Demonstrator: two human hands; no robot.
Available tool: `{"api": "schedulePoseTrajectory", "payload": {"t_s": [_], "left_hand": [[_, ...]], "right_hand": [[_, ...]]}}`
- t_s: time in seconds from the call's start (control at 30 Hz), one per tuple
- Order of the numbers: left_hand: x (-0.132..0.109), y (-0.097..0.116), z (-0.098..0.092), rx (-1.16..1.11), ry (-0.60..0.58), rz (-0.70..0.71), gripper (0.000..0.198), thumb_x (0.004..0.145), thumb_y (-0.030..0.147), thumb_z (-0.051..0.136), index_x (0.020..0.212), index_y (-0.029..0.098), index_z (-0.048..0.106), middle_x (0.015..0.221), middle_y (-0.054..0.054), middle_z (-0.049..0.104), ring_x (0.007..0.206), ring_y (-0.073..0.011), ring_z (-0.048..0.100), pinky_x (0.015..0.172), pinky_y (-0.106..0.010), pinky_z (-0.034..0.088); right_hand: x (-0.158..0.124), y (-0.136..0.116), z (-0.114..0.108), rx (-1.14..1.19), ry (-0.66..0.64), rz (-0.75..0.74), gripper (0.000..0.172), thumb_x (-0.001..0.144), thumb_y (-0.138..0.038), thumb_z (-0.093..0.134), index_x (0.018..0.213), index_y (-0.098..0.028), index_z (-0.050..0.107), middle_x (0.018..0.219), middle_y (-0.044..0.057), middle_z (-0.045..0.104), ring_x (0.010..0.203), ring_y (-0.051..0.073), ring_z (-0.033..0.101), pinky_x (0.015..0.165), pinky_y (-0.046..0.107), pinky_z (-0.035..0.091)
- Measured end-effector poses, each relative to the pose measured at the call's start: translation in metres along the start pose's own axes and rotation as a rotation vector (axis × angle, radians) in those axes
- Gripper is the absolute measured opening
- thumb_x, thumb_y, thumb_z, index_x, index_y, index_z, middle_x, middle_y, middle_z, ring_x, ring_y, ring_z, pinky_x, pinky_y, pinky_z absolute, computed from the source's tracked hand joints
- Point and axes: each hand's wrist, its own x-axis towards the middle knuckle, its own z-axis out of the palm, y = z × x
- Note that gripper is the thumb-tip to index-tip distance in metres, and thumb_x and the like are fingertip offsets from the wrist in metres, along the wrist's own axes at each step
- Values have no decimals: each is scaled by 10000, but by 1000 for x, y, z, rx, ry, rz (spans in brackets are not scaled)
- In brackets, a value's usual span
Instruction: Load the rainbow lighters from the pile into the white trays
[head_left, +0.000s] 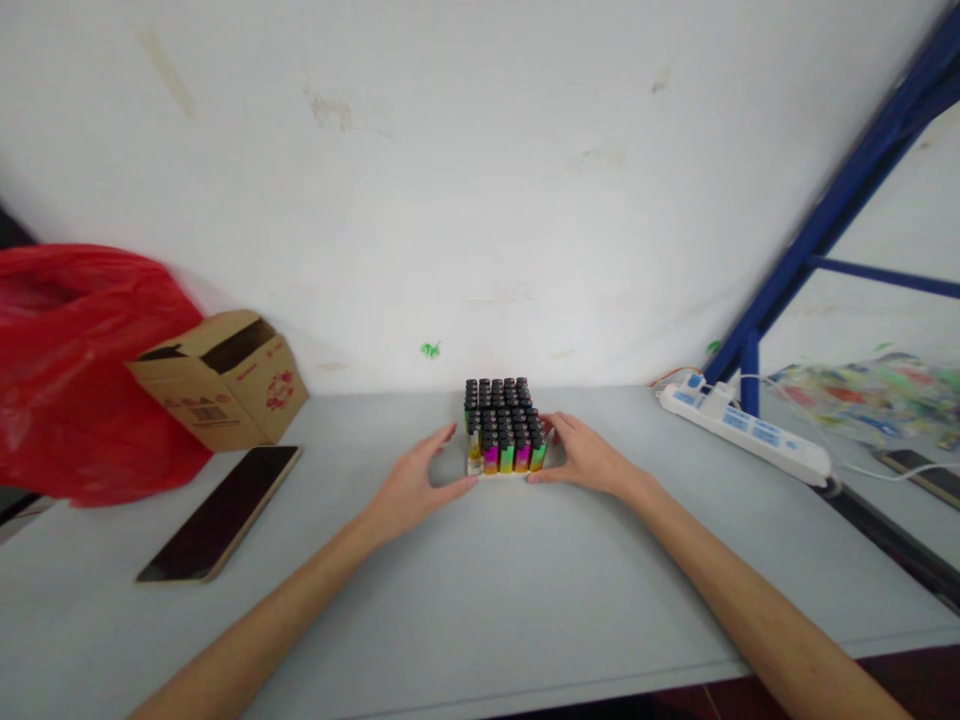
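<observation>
A block of upright lighters (506,430) with black tops and pink, green, orange and yellow bodies stands in tidy rows on the table. A thin pale tray edge (504,476) shows beneath the front row. The lighter at the front left corner (475,452) looks clear and yellowish. On the left side, my left hand (414,487) is open, its thumb tip by the front corner and its fingers a little apart from the block. My right hand (585,455) curves around the right side with thumb and fingers spread; its fingertips are close against the lighters, partly hidden by them.
At left are a red plastic bag (90,370), an open cardboard box (225,385) and a dark phone (221,515). A white power strip (742,425) with plugs and cables lies at right, beside a blue metal frame (814,225). A white wall (480,200) rises behind the table (480,600).
</observation>
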Motion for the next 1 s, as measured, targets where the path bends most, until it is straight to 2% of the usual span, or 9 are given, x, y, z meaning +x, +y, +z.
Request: {"api": "schedulePoseTrajectory", "payload": {"t_s": [0.07,0.13,0.23,0.33,0.43,0.53,0.7,0.87,1.0], "left_hand": [[11,-2,9,-12,-33,48,1116,720,531,847,1613,142,305,1654,-219,360,1493,-392,407,1238,-566,330],[23,-2,16,-59,-54,138,1213,690,497,879,1646,163,211,1692,-200,284,1542,-393,312,1272,-566,267],[41,0,21,-143,-70,211,1195,707,454,869,1658,232,182,1652,-151,390,1494,-391,408,1237,-577,355],[50,-2,23,-180,-88,173,1191,669,428,890,1646,280,225,1564,-122,521,1396,-400,534,1173,-598,447],[50,-6,25,-211,-84,120,1144,667,421,881,1626,275,274,1511,-130,574,1349,-409,576,1147,-624,466],[45,-5,28,-223,-91,102,1107,696,425,849,1621,252,267,1510,-144,572,1347,-407,579,1135,-625,476],[25,11,30,-210,-38,47,1090,728,407,821,1628,295,216,1497,-123,584,1352,-387,578,1138,-606,480],[-1,30,35,-208,22,-14,1099,728,371,801,1631,316,176,1538,-108,544,1399,-387,533,1174,-614,437],[-19,37,33,-223,36,-56,1036,757,382,794,1621,280,230,1583,-146,487,1436,-403,488,1213,-619,380]], "right_hand": [[-1,1,5,17,55,47,1053,666,-717,845,1464,-146,463,1283,185,624,1117,349,633,977,511,526],[0,3,9,17,80,63,1155,655,-724,847,1541,-149,381,1397,225,579,1236,399,587,1042,567,482],[4,4,15,62,52,-11,1145,715,-697,824,1593,-163,317,1542,242,484,1378,426,500,1146,619,381],[8,2,19,151,-19,-100,975,816,-640,770,1585,-223,339,1582,191,473,1417,393,490,1214,651,264],[11,-3,20,205,-36,-107,939,832,-595,774,1583,-251,330,1598,165,462,1449,382,462,1234,678,191],[10,-9,18,231,-22,-101,939,828,-540,796,1581,-227,331,1584,174,475,1443,379,468,1233,658,226],[3,-20,8,258,-68,-101,862,783,-462,852,1507,-203,461,1522,177,538,1381,381,527,1204,612,333],[-1,-24,6,261,-149,-160,965,768,-531,855,1566,-254,389,1600,154,463,1446,375,474,1256,682,143],[-1,-20,7,275,-205,-197,1025,778,-570,835,1610,-276,314,1647,145,396,1495,367,412,1262,688,53]]}}
